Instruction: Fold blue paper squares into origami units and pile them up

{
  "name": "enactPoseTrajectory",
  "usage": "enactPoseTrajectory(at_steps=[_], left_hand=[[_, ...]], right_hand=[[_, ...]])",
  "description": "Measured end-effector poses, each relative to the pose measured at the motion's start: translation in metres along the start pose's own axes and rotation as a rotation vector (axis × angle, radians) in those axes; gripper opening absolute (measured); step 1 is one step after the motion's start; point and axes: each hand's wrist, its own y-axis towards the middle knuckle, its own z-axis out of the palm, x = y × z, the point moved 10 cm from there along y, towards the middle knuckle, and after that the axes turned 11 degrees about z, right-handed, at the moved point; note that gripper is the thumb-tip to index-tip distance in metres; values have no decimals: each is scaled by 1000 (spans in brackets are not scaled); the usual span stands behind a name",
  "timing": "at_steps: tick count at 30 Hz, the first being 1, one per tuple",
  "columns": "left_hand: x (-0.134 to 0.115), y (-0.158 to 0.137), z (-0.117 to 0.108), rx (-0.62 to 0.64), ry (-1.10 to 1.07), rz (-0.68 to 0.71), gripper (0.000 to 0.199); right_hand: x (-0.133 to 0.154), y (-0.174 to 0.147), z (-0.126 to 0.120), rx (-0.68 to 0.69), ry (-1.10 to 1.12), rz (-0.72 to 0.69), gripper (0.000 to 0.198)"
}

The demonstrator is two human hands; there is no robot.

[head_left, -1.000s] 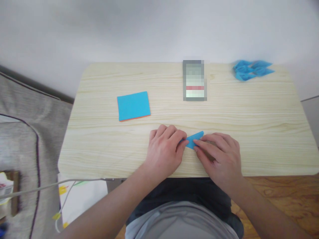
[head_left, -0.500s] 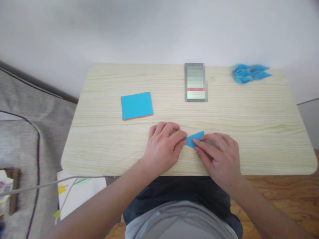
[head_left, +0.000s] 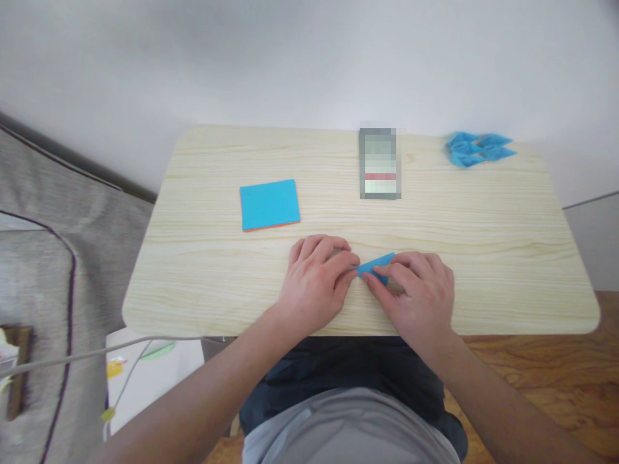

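Note:
A small piece of folded blue paper (head_left: 382,262) lies between my hands near the table's front edge. My left hand (head_left: 316,277) pinches its narrow left tip between thumb and forefinger. With thumb and fingers closed on the wider right part, my right hand (head_left: 418,287) grips the same paper, and the fingertips cover some of it. Behind my left hand rests a flat stack of paper sheets (head_left: 269,205), blue on top with an orange edge showing underneath.
Several folded blue paper pieces (head_left: 478,149) sit together at the table's back right. A pixelated phone-like rectangle (head_left: 380,164) lies at the back middle. The pale wooden table (head_left: 193,270) backs onto a white wall. A grey cable (head_left: 130,345) passes the front left corner.
My right thumb and fingers have shifted left along the folded paper, closer to my left hand. The view has moved slightly. My left hand keeps its pinch.

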Motion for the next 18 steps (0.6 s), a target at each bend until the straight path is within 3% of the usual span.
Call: enactPoseTrajectory(at_steps=[13,18], left_hand=[[-2,0,-3,2,-37,-6,22],[-1,-2,-9,-33,-76,-17,23]], right_hand=[[-3,-3,5,69,37,19,12],[-7,3,8,206,120,-87,13]])
